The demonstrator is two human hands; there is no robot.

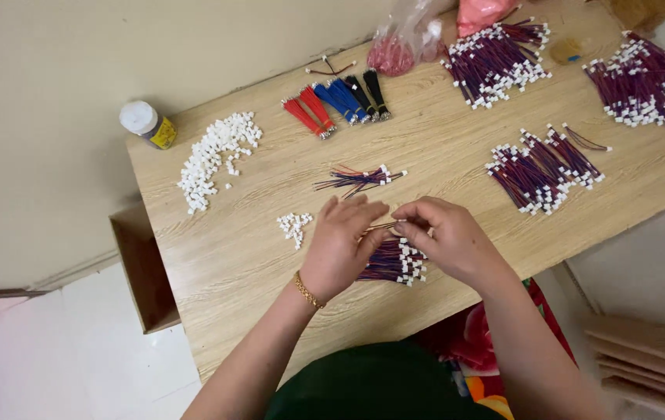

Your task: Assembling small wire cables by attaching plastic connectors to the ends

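Hands meet above the pale wooden desk (pixel 216 257): the left hand (pixel 344 241) and right hand (pixel 445 237) both pinch a thin red-and-blue wire lead (pixel 381 226) between closed fingertips. Beneath them lies a bundle of red-and-blue wires with white plugs (pixel 394 263); small white plastic connectors (pixel 293 227) sit just left.

I note a clear plastic bag (pixel 404 37) at the surface's far edge, and a white-capped, yellow-labelled bottle (pixel 148 124) at the left corner.
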